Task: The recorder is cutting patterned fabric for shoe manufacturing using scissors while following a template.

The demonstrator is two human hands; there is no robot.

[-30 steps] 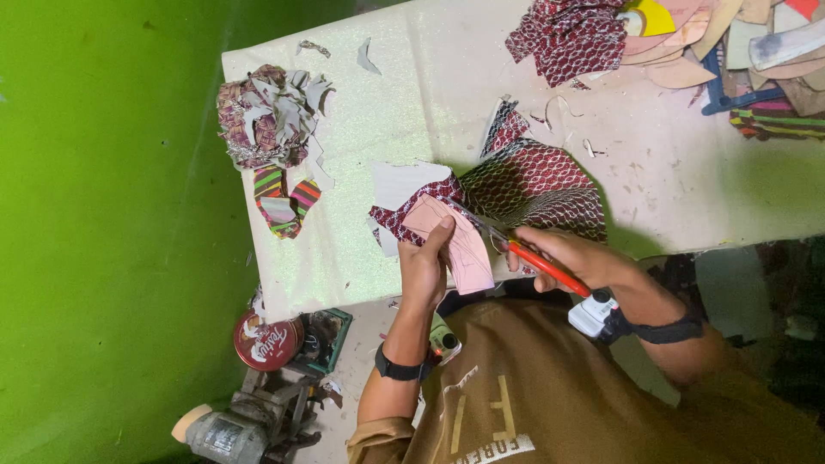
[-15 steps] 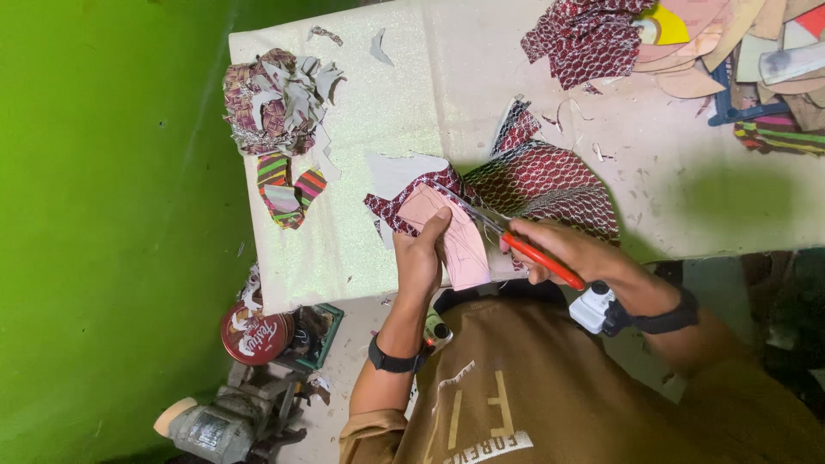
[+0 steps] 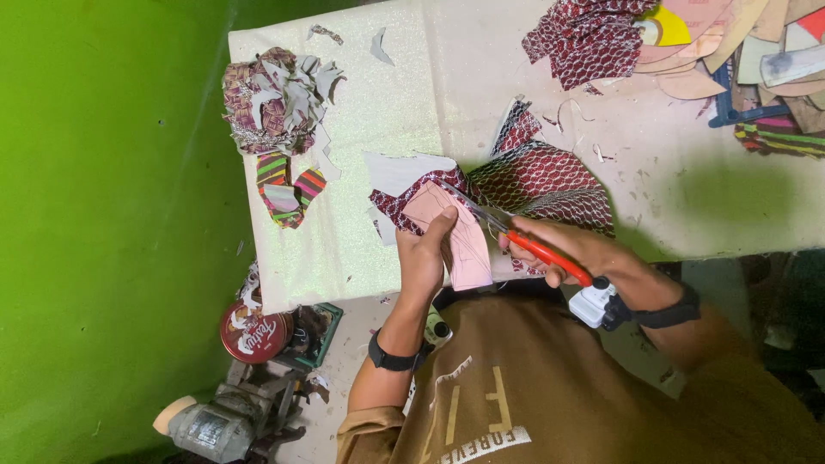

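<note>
Up and to the left of the grip, a heap of fabric scraps (image 3: 273, 101) sits near the corner of the pale desk (image 3: 404, 112), with a few striped pieces (image 3: 288, 191) just below it. Far up and right of the grip lies a dark red patterned cloth (image 3: 589, 36), beside a pile of pink, yellow and tan cut shapes (image 3: 739, 39). Below and left of the grip, off the desk, stand a round red tin (image 3: 253, 333) and a small grey motor (image 3: 206, 427) against the green wall (image 3: 103, 215).
</note>
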